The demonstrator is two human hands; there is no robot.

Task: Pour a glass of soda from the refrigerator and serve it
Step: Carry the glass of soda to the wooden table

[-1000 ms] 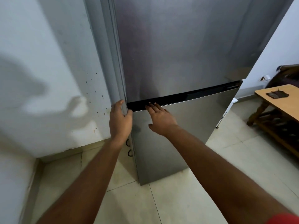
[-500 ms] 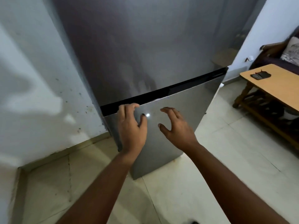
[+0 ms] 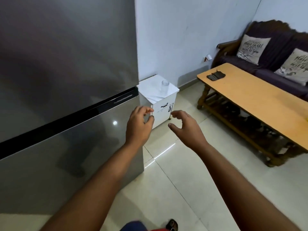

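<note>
The grey steel refrigerator fills the left half of the view, both doors closed, with a black strip between them. A clear empty glass stands upside down or upright, I cannot tell which, on a small white cabinet just right of the refrigerator. My left hand hovers in front of the refrigerator's right edge, fingers loosely curled, holding nothing. My right hand is beside it over the floor, fingers spread and curved, also holding nothing. Neither hand touches the refrigerator.
A long wooden coffee table with a dark wallet-like item stands at the right. Behind it is a dark sofa with two printed cushions. Pale tiled floor lies between refrigerator and table.
Both hands have come off the left edge of the refrigerator door and moved rightward past its front. The view has swung right, bringing the white cabinet, glass and sofa into sight.
</note>
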